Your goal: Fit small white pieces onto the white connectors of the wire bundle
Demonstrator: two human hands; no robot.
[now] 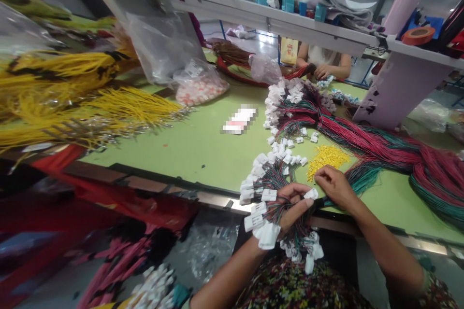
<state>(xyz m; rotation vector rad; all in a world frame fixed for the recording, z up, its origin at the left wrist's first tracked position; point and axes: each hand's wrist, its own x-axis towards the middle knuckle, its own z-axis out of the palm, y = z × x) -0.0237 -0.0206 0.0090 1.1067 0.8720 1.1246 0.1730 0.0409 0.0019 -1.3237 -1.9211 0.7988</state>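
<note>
My left hand (295, 205) pinches a white connector (311, 194) between thumb and fingertips. It belongs to a bundle of thin dark, red and green wires that fans out around the hand, with several more white connectors (259, 210) at the ends. Just to the right, my right hand (335, 184) is at the near edge of a pile of small yellow pieces (328, 157). Its fingertips are drawn together, and whatever lies between them is too small to make out. The bundle's wires (362, 178) run under and behind this hand.
More red and green wire bundles (380, 142) cover the right of the green table (203, 154). Yellow wires (119, 111) lie at left, beside a clear bag of orange-and-white parts (201, 89). A shelf (232, 7) spans the back. Another person's hands (322, 72) are beyond it.
</note>
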